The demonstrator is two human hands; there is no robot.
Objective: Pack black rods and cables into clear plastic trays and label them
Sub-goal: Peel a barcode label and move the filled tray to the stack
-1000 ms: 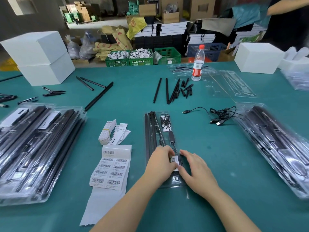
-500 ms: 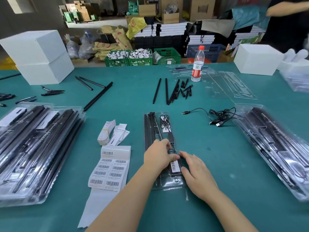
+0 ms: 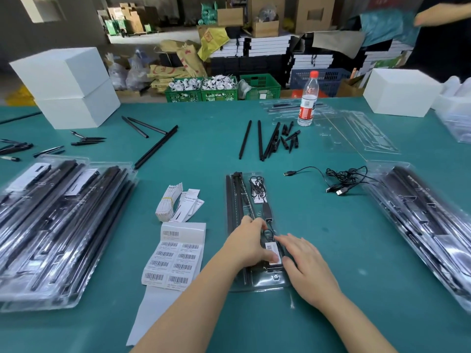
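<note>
A clear plastic tray [image 3: 257,281] with black rods and a coiled cable lies in front of me on the green table. A white barcode label [image 3: 272,250] sits on its near part. My left hand [image 3: 246,247] lies on the tray, its thumb pressing the label's lower edge. My right hand [image 3: 304,266] rests flat beside the label, fingers straight and touching the tray's right side. A sheet of barcode labels [image 3: 175,258] lies left of the tray. Loose black rods [image 3: 265,140] and loose cables [image 3: 341,178] lie further back.
Stacks of packed trays lie at the left [image 3: 53,225] and right [image 3: 430,222]. Small card stacks [image 3: 178,202], a water bottle [image 3: 308,99], empty clear trays [image 3: 356,128] and white boxes [image 3: 68,85] stand on the table. Another person's arm [image 3: 441,12] shows at the top right.
My left hand slid back along the tray and its thumb now presses the label's lower edge. My right hand shifted slightly right, its fingers flattened beside the label.
</note>
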